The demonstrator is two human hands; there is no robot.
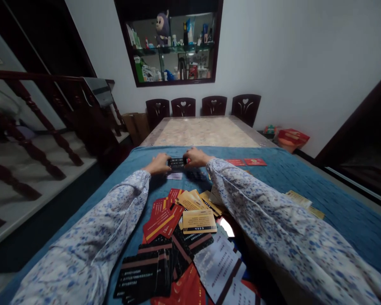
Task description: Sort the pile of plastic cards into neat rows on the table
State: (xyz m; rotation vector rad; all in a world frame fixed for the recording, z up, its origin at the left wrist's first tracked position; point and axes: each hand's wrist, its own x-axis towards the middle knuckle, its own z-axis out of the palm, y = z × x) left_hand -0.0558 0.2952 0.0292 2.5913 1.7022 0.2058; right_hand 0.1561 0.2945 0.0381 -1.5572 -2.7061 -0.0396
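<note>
At the far part of the blue cloth, a black card (pixel 177 162) with pale print lies between my two hands. My left hand (pixel 159 164) has its fingers closed at the card's left edge. On the right edge, my right hand (pixel 195 158) grips it with bent fingers. A pale purple card (pixel 174 176) is just below them, and some dark cards (pixel 197 175) show beneath my right hand. Closer to me is a loose heap of red cards (pixel 163 218), yellow cards (pixel 199 221), black cards (pixel 146 273) and silvery cards (pixel 220 267).
Two red cards (pixel 255 162) lie in a row beyond my right sleeve. Several yellow cards (pixel 300 199) are farther right. The blue cloth (pixel 305 237) covers the near part of the table (pixel 206 132). Dark chairs (pixel 214 106) line its far end.
</note>
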